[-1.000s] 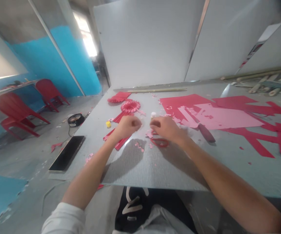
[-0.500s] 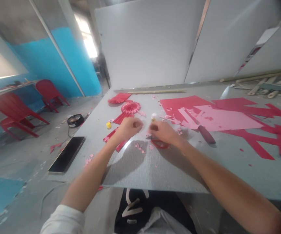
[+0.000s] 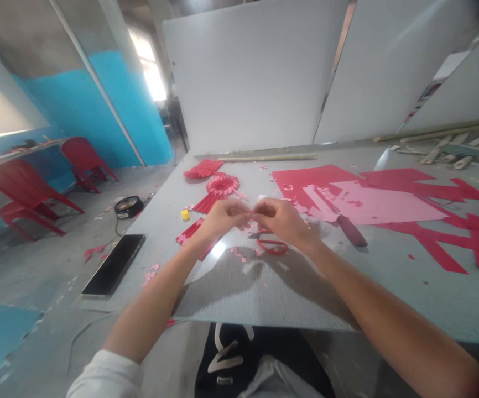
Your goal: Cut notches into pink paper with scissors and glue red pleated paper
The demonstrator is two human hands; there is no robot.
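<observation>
My left hand (image 3: 227, 219) and my right hand (image 3: 280, 219) meet fingertip to fingertip above the table, both pinched closed. Whatever is between the fingers is too small to make out. Just below my right hand lie scissors with red handles (image 3: 273, 246), blades partly covered. Behind the hands, the white top of what looks like a glue stick (image 3: 261, 197) peeks out. Left of them rests a pleated pink and red paper rosette (image 3: 223, 184), with pleated red paper (image 3: 208, 203) below it. A pink-edged red strip (image 3: 189, 231) is partly under my left forearm.
A yellow cap (image 3: 185, 214) and a phone (image 3: 114, 264) lie at the left. Red sheets (image 3: 301, 176), pink paper (image 3: 392, 204) and a dark-red-handled knife (image 3: 351, 230) spread rightward. Pink scraps (image 3: 239, 254) dot the table (image 3: 239, 293). Bamboo pieces (image 3: 459, 146) sit at the back right.
My two hands have come together; their fingertips were apart before. The right hand has shifted left and slightly up, showing more of the scissors' handles and covering most of the white-topped stick.
</observation>
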